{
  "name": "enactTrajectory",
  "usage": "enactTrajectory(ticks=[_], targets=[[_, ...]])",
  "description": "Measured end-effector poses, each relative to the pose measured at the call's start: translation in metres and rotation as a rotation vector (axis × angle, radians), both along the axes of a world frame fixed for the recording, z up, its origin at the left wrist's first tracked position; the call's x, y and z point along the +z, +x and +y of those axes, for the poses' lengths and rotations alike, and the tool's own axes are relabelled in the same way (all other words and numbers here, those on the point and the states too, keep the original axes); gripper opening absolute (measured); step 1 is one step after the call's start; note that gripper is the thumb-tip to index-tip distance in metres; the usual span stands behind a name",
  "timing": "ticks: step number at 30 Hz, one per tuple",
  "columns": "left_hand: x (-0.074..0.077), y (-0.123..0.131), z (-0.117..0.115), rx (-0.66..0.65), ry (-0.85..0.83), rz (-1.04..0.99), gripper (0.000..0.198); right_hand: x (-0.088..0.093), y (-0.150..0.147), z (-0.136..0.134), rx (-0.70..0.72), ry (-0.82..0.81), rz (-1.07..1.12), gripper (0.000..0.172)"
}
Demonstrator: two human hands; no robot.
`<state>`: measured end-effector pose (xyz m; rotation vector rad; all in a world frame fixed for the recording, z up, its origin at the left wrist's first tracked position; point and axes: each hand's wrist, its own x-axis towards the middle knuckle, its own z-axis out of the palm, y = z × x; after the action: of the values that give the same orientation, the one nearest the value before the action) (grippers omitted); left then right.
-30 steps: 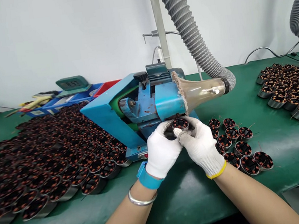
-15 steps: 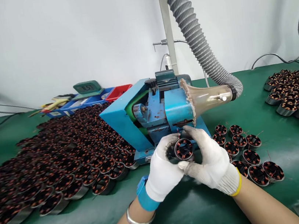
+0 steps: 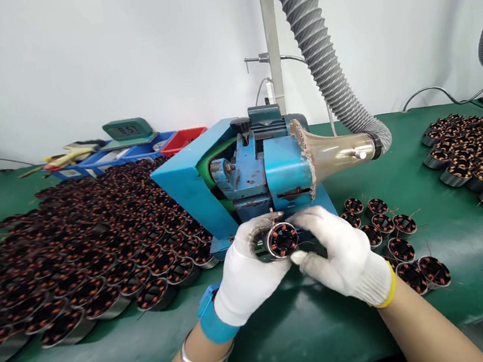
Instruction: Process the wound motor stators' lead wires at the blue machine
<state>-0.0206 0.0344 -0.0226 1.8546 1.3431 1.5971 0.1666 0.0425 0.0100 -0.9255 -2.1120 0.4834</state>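
In front of the blue machine [image 3: 287, 168], my gloved left hand [image 3: 249, 273] grips a motor stator [image 3: 283, 240], a metal ring with copper windings and a dark core. Its open face is turned towards me, and a copper wire end sticks up from its top. My gloved right hand [image 3: 341, 254] curves beside the stator's right side, thumb and fingers apart, with a gap between palm and ring. Its thumb tip lies close to the lower rim; whether it touches I cannot tell. A thin wire reaches towards this hand.
Many stators [image 3: 99, 255] cover the bench's left side. A smaller group [image 3: 399, 250] stands right of my right hand, another batch [image 3: 481, 156] at far right. A clear funnel [image 3: 337, 155] joins the machine to a grey hose [image 3: 316, 44]. Blue and red bins [image 3: 182, 141] and a clock [image 3: 127, 130] stand behind.
My left hand and the stator have shifted slightly left. The right hand has loosened from around the stator, and a gap now shows between them. The view has shifted a little.
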Motion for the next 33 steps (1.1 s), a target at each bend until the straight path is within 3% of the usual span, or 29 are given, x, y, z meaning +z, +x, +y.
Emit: enactTrajectory(ticks=[2, 6, 11, 14, 18, 23, 26, 29, 31, 33], targets=[[0.0, -0.001, 0.002, 0.018, -0.005, -0.038, 0.051, 0.0, 0.002, 0.001, -0.052, -0.055, -0.07, 0.018], [0.005, -0.002, 0.006, 0.084, 0.003, -0.122, 0.055, 0.005, 0.01, 0.003, -0.188, -0.345, 0.138, 0.023], [0.009, 0.004, 0.003, 0.062, 0.011, -0.104, 0.05, 0.003, -0.005, -0.003, -0.053, -0.538, 0.214, 0.014], [0.008, 0.009, 0.0, 0.088, 0.028, -0.134, 0.051, -0.003, -0.012, 0.001, -0.052, -0.592, 0.48, 0.024], [0.007, 0.015, 0.0, 0.166, 0.053, -0.158, 0.052, -0.006, -0.014, 0.01, -0.199, -0.684, 0.881, 0.022], [0.007, 0.019, -0.005, 0.129, 0.006, 0.072, 0.039, -0.009, -0.029, 0.004, -0.083, -0.693, 0.787, 0.02], [0.007, 0.024, -0.008, 0.095, -0.02, 0.186, 0.034, -0.015, -0.03, 0.006, -0.141, -0.693, 0.97, 0.02], [0.006, 0.03, -0.007, 0.17, -0.056, 0.07, 0.039, -0.02, -0.026, 0.01, -0.255, -0.646, 1.146, 0.024], [0.005, 0.033, -0.004, 0.196, -0.121, -0.042, 0.042, -0.021, -0.025, 0.009, -0.26, -0.669, 1.039, 0.028], [0.004, 0.034, -0.002, 0.117, -0.201, -0.151, 0.046, -0.022, -0.028, 0.004, -0.187, -0.714, 0.823, 0.039]])
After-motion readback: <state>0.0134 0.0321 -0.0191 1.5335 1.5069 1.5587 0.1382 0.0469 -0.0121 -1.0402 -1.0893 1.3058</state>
